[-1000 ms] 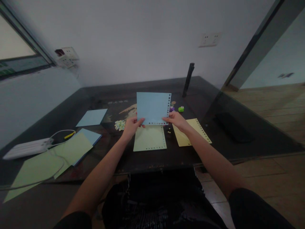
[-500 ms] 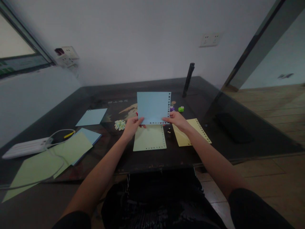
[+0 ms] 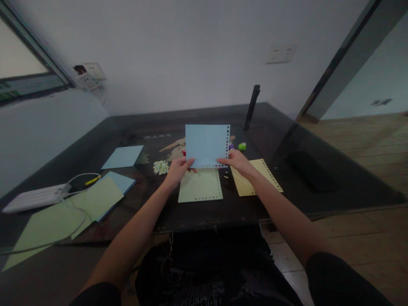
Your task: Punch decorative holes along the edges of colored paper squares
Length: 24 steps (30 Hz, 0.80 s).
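Between my hands a light blue sheet of paper [image 3: 206, 144] is held up over the table, with small shapes punched along its right and lower edges. My left hand [image 3: 178, 171] pinches its lower left corner, thumb in front. At the lower right corner my right hand [image 3: 238, 162] pinches it the same way. Below lies a pale green punched sheet [image 3: 200, 187], and a yellow punched sheet [image 3: 255, 176] rests partly under my right forearm. Behind the blue sheet, a green craft punch [image 3: 242, 146] shows fully; purple and red ones are partly hidden.
A heap of paper bits [image 3: 161, 167] lies left of my left hand. Farther left are a blue sheet [image 3: 123, 157], green sheets [image 3: 57, 223] and a white power strip [image 3: 35, 198] with its cable. A black upright post [image 3: 252, 108] and a dark flat object [image 3: 312, 171] are at right.
The blue sheet has shifted slightly to the right and down, with both hands still pinching it. The other things on the table stay where they were.
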### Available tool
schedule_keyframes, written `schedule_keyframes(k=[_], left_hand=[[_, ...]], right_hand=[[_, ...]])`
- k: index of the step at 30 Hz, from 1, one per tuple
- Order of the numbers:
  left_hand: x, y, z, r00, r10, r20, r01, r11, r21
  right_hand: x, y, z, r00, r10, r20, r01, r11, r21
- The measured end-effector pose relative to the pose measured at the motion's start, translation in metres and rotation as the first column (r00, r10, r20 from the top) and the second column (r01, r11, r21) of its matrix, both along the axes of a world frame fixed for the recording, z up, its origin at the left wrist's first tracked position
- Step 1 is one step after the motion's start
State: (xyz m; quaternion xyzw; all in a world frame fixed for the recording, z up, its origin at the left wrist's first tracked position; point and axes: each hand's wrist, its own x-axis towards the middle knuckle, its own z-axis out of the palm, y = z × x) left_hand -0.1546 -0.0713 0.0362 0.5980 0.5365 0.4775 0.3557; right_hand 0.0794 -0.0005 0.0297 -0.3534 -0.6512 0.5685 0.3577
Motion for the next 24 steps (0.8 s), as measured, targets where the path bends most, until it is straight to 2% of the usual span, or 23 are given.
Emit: schedule_keyframes(k=[4, 9, 13, 17, 21, 24], left_hand=[[-0.002, 0.002, -0.002, 0.999, -0.024, 0.024, 0.024, 1.000, 0.008], [-0.009, 0.009, -0.004, 0.999, -0.028, 0.033, 0.027, 0.999, 0.023], [-0.019, 0.012, -0.008, 0.987, 0.089, -0.133, -0.081, 0.995, 0.066], [-0.027, 0.013, -0.010, 0.932, 0.200, -0.301, -0.170, 0.978, 0.125], [-0.031, 0.016, -0.011, 0.879, 0.211, -0.428, -0.166, 0.976, 0.140], [-0.029, 0.021, -0.009, 0.809, 0.181, -0.560, -0.144, 0.983, 0.110]], right_hand=[[0.000, -0.001, 0.003, 0.998, -0.053, -0.041, 0.053, 0.999, -0.006], [0.005, 0.001, 0.011, 0.967, -0.197, -0.162, 0.192, 0.980, -0.049], [0.009, 0.004, 0.015, 0.923, -0.318, -0.217, 0.309, 0.948, -0.075], [0.014, 0.000, 0.018, 0.909, -0.372, -0.186, 0.362, 0.928, -0.089], [0.024, -0.005, 0.021, 0.917, -0.358, -0.174, 0.344, 0.933, -0.108], [0.032, -0.008, 0.019, 0.916, -0.354, -0.187, 0.342, 0.935, -0.094]])
